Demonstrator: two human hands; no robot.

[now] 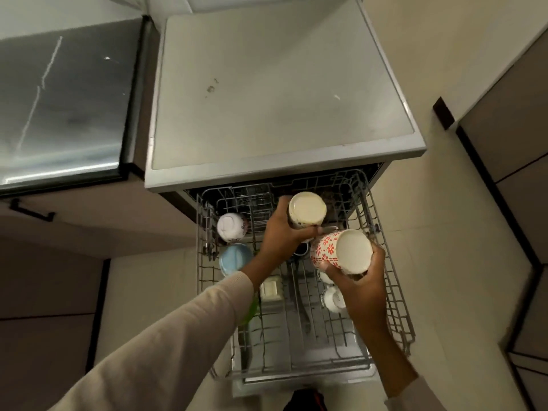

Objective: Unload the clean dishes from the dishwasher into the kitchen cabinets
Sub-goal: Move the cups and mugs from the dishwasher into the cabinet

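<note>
Rack: blue bowl, white cup

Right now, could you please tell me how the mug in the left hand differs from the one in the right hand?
The cream mug sits in the left hand, the flowered mug in the right hand. The cream mug's base is yellowish; the flowered mug's is whiter. The cream mug shows mostly its base; the flowered mug tilts, showing red flowers on its side. Both are held base-up over the rack.

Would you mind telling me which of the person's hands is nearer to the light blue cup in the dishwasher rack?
Left. The left hand, holding a cream mug, is just right of the light blue cup; the right hand, holding a red-patterned mug, is farther right.
</note>
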